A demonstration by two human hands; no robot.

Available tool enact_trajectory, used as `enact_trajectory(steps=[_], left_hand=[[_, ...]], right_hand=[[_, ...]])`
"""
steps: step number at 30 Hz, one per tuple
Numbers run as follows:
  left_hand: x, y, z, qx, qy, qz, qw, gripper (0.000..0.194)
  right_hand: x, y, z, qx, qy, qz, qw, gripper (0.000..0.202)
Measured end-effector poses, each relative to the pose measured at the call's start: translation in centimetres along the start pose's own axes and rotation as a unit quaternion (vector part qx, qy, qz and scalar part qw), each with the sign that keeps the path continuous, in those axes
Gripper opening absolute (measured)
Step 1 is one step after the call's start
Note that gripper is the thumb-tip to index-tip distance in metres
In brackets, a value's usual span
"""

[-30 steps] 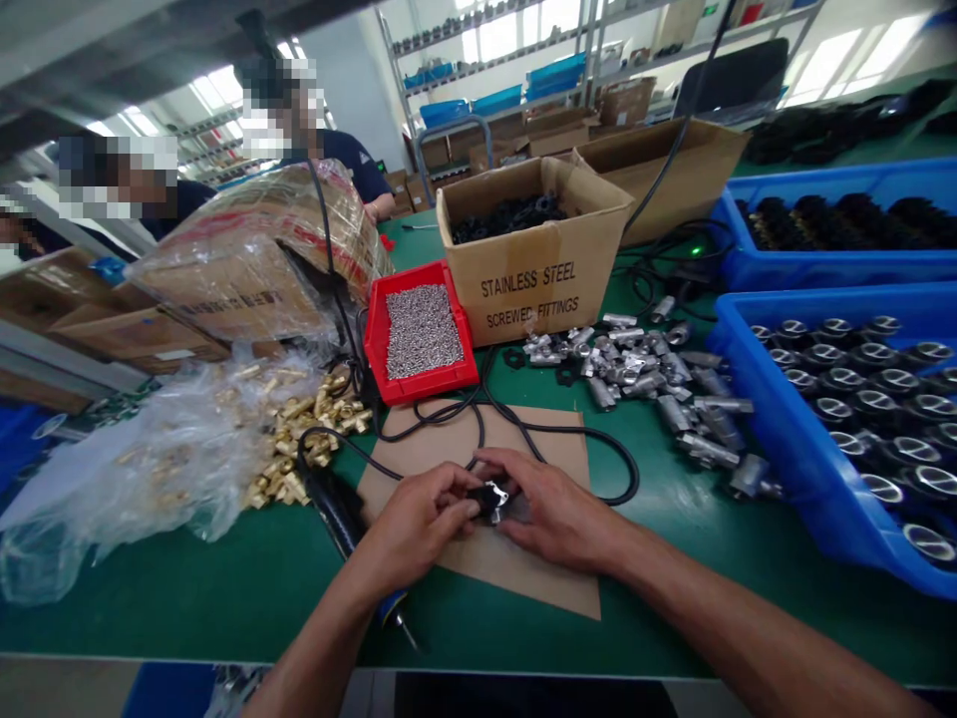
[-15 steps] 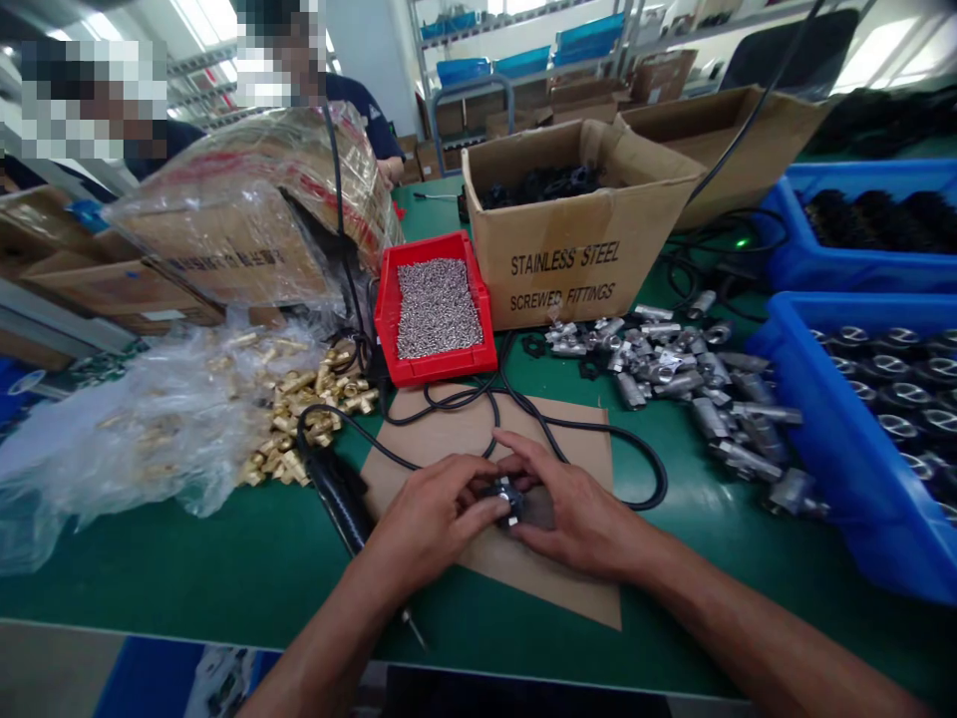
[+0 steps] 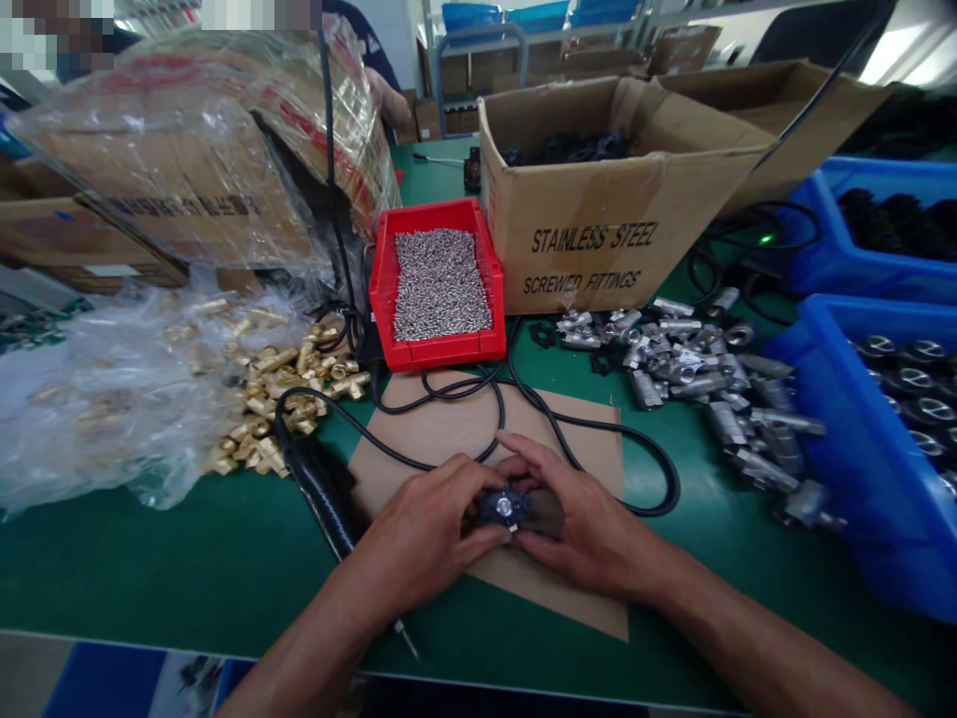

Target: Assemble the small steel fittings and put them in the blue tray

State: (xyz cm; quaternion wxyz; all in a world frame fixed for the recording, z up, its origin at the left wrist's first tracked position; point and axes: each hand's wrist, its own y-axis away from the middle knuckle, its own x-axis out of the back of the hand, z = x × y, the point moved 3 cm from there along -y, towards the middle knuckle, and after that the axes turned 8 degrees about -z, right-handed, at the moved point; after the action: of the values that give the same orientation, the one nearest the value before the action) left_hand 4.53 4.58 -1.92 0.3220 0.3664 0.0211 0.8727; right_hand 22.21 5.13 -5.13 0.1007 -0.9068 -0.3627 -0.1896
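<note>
A small dark part (image 3: pixel 506 507) with a bright metal centre sits between the person's hands, above a flat brown cardboard sheet (image 3: pixel 449 419). The left hand (image 3: pixel 426 524) grips it from one side, thumb and fingers closed on its edge; the right hand (image 3: pixel 590 524) curls round the opposite side, holding it too. Whether the part touches the sheet cannot be told.

The sheet lies slightly askew on a smooth green tabletop (image 3: pixel 171 558). A black cable (image 3: pixel 662 499) loops across it and runs to a black powered driver (image 3: pixel 318 499) lying left of the sheet, partly hidden by the left forearm, its thin metal tip pointing toward the near edge.

Just beyond the sheet stands a red bin (image 3: pixel 449 354) filled with tiny silvery pieces. To its left, brass fittings (image 3: pixel 258 409) spill beside a clear plastic bag (image 3: pixel 112 399); to its right, silver metal fittings (image 3: pixel 673 359) lie in a loose heap before an open carton (image 3: pixel 583 259) printed "STAINLESS STEEL SCREWED FITTINGS". At far right, a blue bin (image 3: pixel 837 399) holds rows of black, metal-topped pieces.

Farther off, a plastic-wrapped box (image 3: pixel 186 150) leans at left, a co-worker's arm (image 3: pixel 385 95) shows behind it, and blue trays (image 3: pixel 538 15) line a shelf in the bright room.
</note>
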Motion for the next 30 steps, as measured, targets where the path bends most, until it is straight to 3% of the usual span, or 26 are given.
enact_trajectory(steps=[11, 18, 22, 26, 28, 30], left_hand=[[0.0, 0.1, -0.1, 0.012, 0.004, 0.002, 1.000, 0.027], [-0.1, 0.1, -0.1, -0.018, -0.001, 0.015, 1.000, 0.024], [-0.1, 0.2, 0.0, -0.021, -0.009, 0.013, 1.000, 0.025], [0.0, 0.3, 0.1, -0.015, -0.008, 0.019, 1.000, 0.023], [0.0, 0.3, 0.2, -0.012, 0.002, 0.026, 1.000, 0.022], [0.0, 0.3, 0.3, -0.010, 0.010, 0.029, 0.999, 0.022]], right_hand=[[0.1, -0.2, 0.0, -0.005, -0.003, -0.008, 1.000, 0.087], [-0.1, -0.1, 0.1, -0.007, -0.003, -0.023, 1.000, 0.088], [1.4, -0.7, -1.0, -0.009, 0.008, -0.050, 0.999, 0.084], [4.9, -5.1, -3.7, 0.014, 0.168, 0.029, 0.985, 0.040], [6.3, -8.8, -5.0, 0.020, 0.290, 0.072, 0.954, 0.026], [7.1, -12.8, -5.5, -0.008, 0.412, 0.070, 0.909, 0.027]])
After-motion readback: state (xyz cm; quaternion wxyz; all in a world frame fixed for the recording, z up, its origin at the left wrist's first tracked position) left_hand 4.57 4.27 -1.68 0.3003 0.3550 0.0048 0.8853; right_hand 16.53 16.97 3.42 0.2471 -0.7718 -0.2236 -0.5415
